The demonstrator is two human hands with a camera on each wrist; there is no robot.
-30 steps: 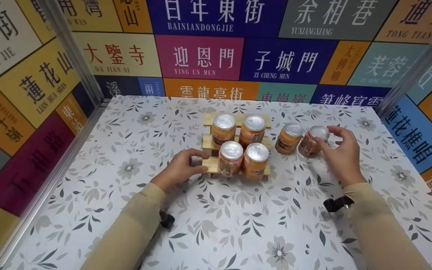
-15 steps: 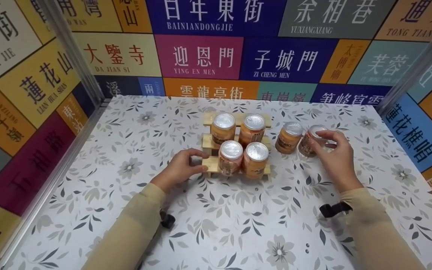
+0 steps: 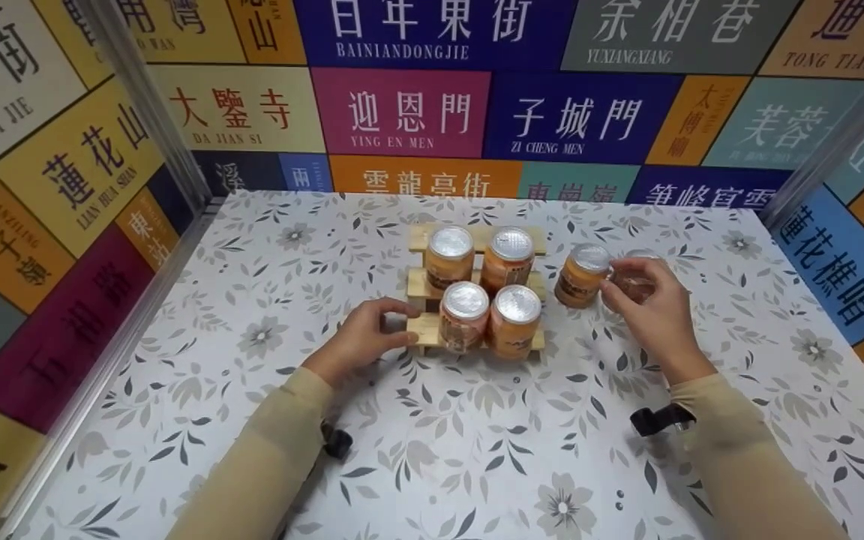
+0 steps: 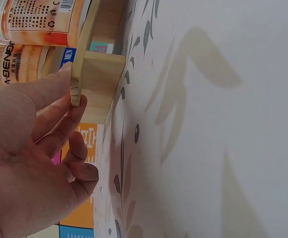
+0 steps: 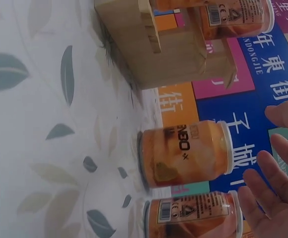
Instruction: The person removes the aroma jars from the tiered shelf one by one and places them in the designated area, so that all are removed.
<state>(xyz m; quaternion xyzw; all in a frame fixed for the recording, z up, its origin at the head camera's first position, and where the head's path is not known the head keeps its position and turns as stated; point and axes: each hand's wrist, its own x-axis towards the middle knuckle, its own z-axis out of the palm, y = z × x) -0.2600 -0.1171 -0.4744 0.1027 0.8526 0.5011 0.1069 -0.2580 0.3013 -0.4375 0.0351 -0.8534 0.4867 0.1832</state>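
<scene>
My left hand [image 3: 363, 335] pinches the left end of the lowest plank of a stepped wooden rack [image 3: 424, 328], thumb above and fingers below in the left wrist view. Several orange cans with silver lids stand upright on the rack; the front pair are a left can [image 3: 463, 321] and a right can [image 3: 514, 326]. Right of the rack, two more stand on the table: a nearer can [image 3: 579, 281] and a farther-right can [image 5: 193, 215]. My right hand [image 3: 657, 319] hovers by these two, fingers spread and apart from them in the right wrist view, partly hiding the farther-right can in the head view.
A white cloth with grey flowers and leaves covers the table [image 3: 439, 465]. Colourful panels [image 3: 402, 112] with Chinese lettering wall in the back and both sides. Metal corner posts [image 3: 154, 112] rise at the back corners.
My right hand has moved left, from around the farther-right can across toward the nearer loose can. My left hand stays on the rack, and the cans have not visibly moved.
</scene>
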